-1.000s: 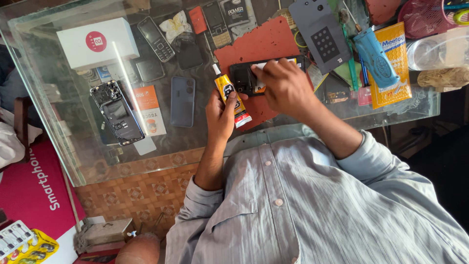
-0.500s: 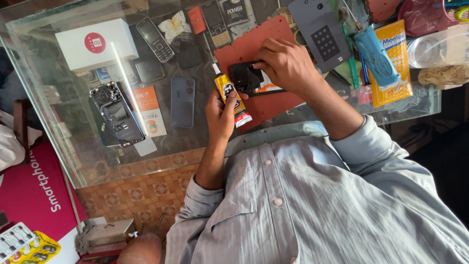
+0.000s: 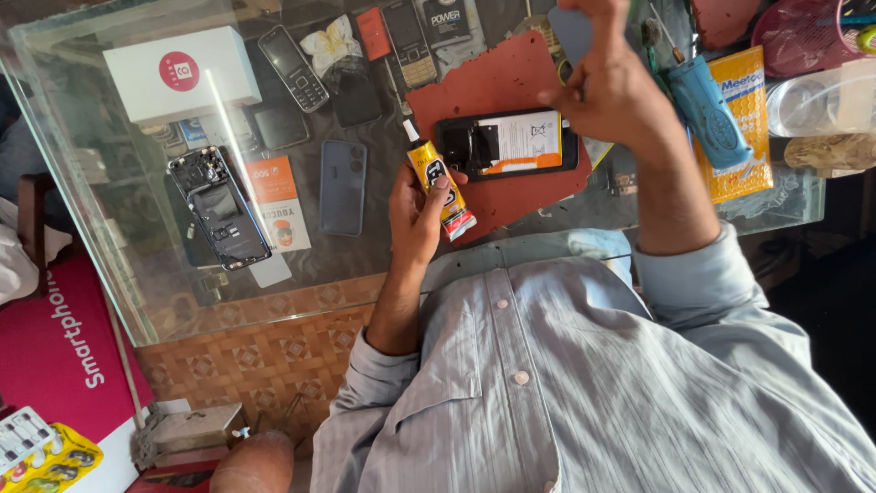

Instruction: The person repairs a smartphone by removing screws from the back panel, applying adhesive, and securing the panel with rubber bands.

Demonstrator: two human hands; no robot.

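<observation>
I see a glass table (image 3: pixel 137 274) under both hands. My left hand (image 3: pixel 415 215) grips a yellow glue tube (image 3: pixel 438 183). My right hand (image 3: pixel 611 91) hovers, fingers loosely curled, holding nothing visible. Between them lies an opened phone (image 3: pixel 506 144) on a red mat (image 3: pixel 493 82).

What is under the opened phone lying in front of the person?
The opened phone lies on a red mat, which rests on the glass table. The mat hides whatever is beneath it. Neither hand touches the phone; the left hand holds a yellow glue tube.
</observation>
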